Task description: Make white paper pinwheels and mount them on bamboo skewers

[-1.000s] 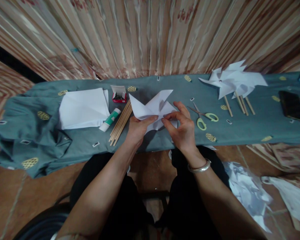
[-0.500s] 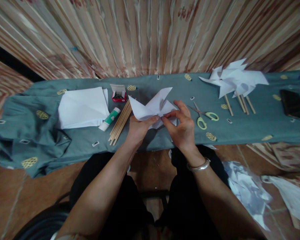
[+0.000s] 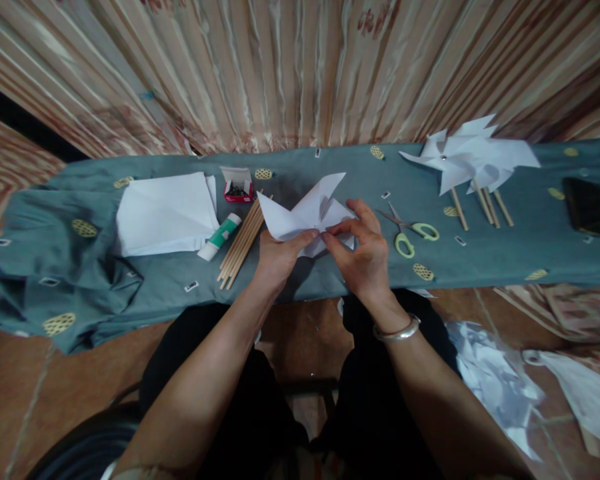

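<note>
A white paper pinwheel [image 3: 300,217] with its points folded inward is held just above the cloth-covered table, in front of me. My left hand [image 3: 279,259] grips it from the lower left, thumb pressed close to the centre and the other fingers hidden beneath the paper. From the right, my right hand [image 3: 363,250] pinches at the same centre between thumb and index finger, its other fingers curled or raised. Whether something small sits between those fingertips cannot be made out. Wooden sticks [image 3: 243,240] lie just left of my left hand, and scissors [image 3: 405,232] with green handles rest right of my right hand.
On the green cloth [image 3: 300,163] lie a stack of white paper [image 3: 167,213], a glue stick [image 3: 219,238] and an open red box of small dark pins [image 3: 238,190]. Finished pinwheels [image 3: 473,157] on sticks and a phone [image 3: 590,208] lie right. A bag of paper scraps [image 3: 497,380] is on the floor.
Both hands stay at the centre of the pinwheel with almost no movement. The view has shifted very slightly.
</note>
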Demonstrator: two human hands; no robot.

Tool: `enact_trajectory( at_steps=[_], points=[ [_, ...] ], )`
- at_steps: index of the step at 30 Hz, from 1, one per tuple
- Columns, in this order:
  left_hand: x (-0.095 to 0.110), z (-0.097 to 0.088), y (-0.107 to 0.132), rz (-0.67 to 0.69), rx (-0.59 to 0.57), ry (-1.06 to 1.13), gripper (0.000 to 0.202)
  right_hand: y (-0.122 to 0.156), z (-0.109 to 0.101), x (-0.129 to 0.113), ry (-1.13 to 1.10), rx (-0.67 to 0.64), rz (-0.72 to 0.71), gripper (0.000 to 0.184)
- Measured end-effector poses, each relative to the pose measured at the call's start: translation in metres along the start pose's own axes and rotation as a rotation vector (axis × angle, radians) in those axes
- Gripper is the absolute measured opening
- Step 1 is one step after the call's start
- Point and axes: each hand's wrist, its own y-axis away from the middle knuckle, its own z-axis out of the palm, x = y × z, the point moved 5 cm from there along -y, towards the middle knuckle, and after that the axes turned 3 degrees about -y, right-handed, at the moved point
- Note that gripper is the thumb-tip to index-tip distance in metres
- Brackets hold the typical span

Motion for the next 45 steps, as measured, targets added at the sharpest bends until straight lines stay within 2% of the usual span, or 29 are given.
enact_trajectory(
  at_steps=[5,9,14,17,20,25,33,41,45],
  points=[
    [-0.002,-0.002,-0.003,0.003,0.048,-0.001,0.03,0.001,-0.003,-0.006,-0.014,-0.007,-0.02,0.004],
    [0.002,-0.009,-0.009,0.034,0.099,-0.024,0.033,-0.003,-0.022,-0.001,-0.029,0.038,-0.038,0.007],
    [0.01,-0.023,-0.019,0.095,0.12,0.056,0.036,-0.013,-0.058,0.047,-0.088,0.154,0.098,0.015],
    [0.013,-0.03,-0.023,0.096,0.129,0.065,0.037,-0.012,-0.068,0.071,-0.035,0.085,0.174,0.018],
    [0.015,-0.033,-0.024,0.101,0.142,0.051,0.033,-0.007,-0.064,0.078,0.088,-0.057,0.189,0.019],
    [0.014,-0.031,-0.022,0.089,0.134,0.041,0.035,-0.004,-0.039,0.066,0.164,-0.209,0.113,0.023],
    [0.011,-0.024,-0.018,0.067,0.111,-0.01,0.033,-0.016,-0.015,0.058,0.348,-0.26,0.148,0.024],
    [0.012,-0.024,-0.014,0.052,0.138,-0.042,0.037,-0.012,-0.01,0.058,0.394,-0.326,0.066,0.024],
    [0.011,-0.024,-0.014,0.054,0.119,-0.024,0.035,-0.012,-0.01,0.054,0.386,-0.313,0.074,0.027]
  ],
)
